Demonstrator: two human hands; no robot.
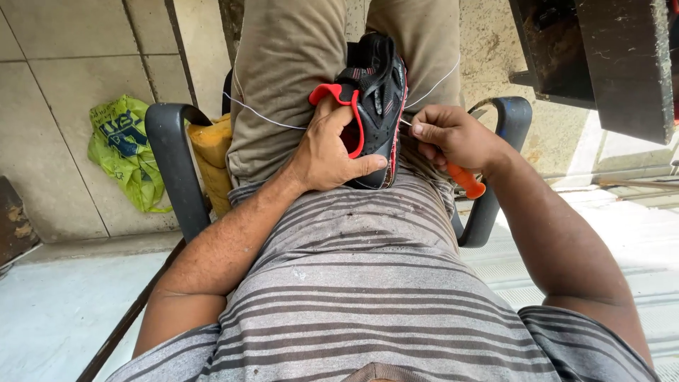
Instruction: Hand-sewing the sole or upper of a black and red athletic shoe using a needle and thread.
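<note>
A black shoe (378,92) with red trim rests between my thighs, toe pointing away from me. My left hand (327,152) grips it around the heel, fingers inside the red-lined opening and thumb on the side. My right hand (453,138) is just right of the shoe's edge, closed on a tool with an orange handle (468,182) that sticks out below the fist. A white thread (265,118) runs out from the shoe to the left across my thigh, and another strand (435,85) goes to the right.
I sit in a dark chair with curved armrests (170,152) on both sides. A yellow foam block (212,152) is wedged by the left armrest. A green plastic bag (127,152) lies on the tiled floor at left. A dark metal structure (608,56) stands at upper right.
</note>
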